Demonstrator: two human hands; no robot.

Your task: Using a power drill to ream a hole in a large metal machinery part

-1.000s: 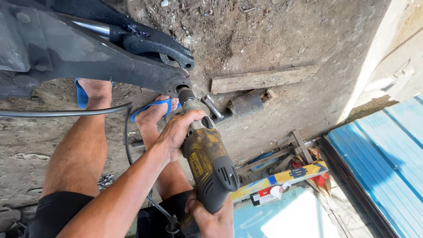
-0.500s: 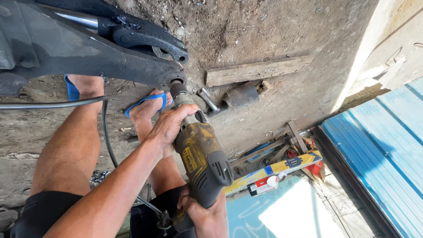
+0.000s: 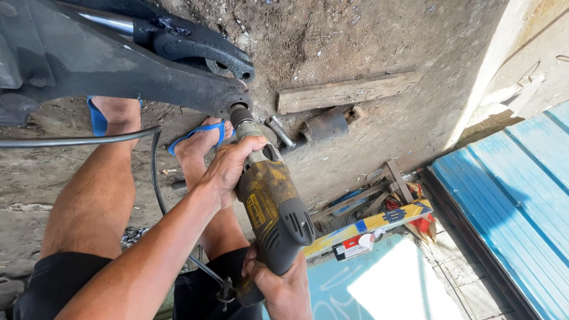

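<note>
since a moment ago my view has dipped and slid a little, so the drill (image 3: 269, 201) and the black metal arm (image 3: 118, 65) sit higher and further left in the frame; my grip on the tool looks the same, and its nose stays pressed at the round end of that arm. i judge the work at that eye is carrying on, not finished. my left hand (image 3: 228, 169) is wrapped shut around the drill's neck just behind the chuck. my right hand (image 3: 281, 284) is closed round the rear handle at the bottom of the view. the drill is a worn yellow and dark grey one, grimy, angled up from my lap to the arm's end, its black cable (image 3: 157, 178) looping past my legs over the dirt floor (image 3: 355, 35).
</note>
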